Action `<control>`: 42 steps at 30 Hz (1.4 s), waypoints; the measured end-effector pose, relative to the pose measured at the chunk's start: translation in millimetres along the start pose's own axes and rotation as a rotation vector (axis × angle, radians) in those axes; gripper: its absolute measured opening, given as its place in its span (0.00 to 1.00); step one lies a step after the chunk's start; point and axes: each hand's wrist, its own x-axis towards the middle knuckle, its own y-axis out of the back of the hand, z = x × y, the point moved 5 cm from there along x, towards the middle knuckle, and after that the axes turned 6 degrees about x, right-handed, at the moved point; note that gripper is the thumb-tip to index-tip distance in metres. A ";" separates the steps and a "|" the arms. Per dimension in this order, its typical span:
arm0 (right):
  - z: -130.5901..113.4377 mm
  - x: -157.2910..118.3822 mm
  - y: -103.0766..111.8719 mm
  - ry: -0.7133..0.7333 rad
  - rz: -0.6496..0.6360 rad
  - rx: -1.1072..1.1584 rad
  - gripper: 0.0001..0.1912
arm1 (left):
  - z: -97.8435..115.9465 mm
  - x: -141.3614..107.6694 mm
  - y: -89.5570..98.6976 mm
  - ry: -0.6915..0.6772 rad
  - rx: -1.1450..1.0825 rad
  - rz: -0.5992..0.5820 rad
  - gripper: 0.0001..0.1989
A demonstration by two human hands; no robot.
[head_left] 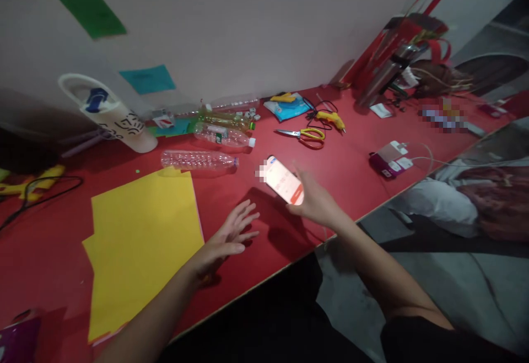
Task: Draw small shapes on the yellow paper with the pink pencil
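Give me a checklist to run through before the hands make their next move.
1. Phone gripped: ok, the right hand holds its lower end.
2. Phone screen lit: ok.
3. Left hand free: ok, open and holding nothing.
4. Yellow sheets squared up: not ok, they lie askew.
5. Scissors out of the hands' way: ok, lying beyond the phone.
6. Frontmost clear bottle capped: cannot tell, its mouth is too small to make out.

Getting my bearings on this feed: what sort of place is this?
Probably a craft workspace, though I can't tell whether at home or in a workshop: yellow paper sheets, scissors and a clear plastic bottle lie on a red table.
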 end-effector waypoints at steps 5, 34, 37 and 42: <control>76.9 -3.1 77.2 -0.204 0.190 -0.346 0.52 | -7.3 -24.6 3.7 0.085 0.044 0.021 0.40; 103.1 185.4 66.7 -0.218 0.042 -0.818 0.16 | -35.7 -109.4 15.1 0.043 0.028 0.574 0.31; 99.1 190.6 62.8 -0.185 0.034 -0.794 0.18 | -40.1 -117.1 22.6 0.038 -0.004 0.611 0.30; 80.3 184.5 48.3 -0.186 0.064 -0.699 0.23 | -36.8 -110.0 31.1 0.045 0.024 0.600 0.31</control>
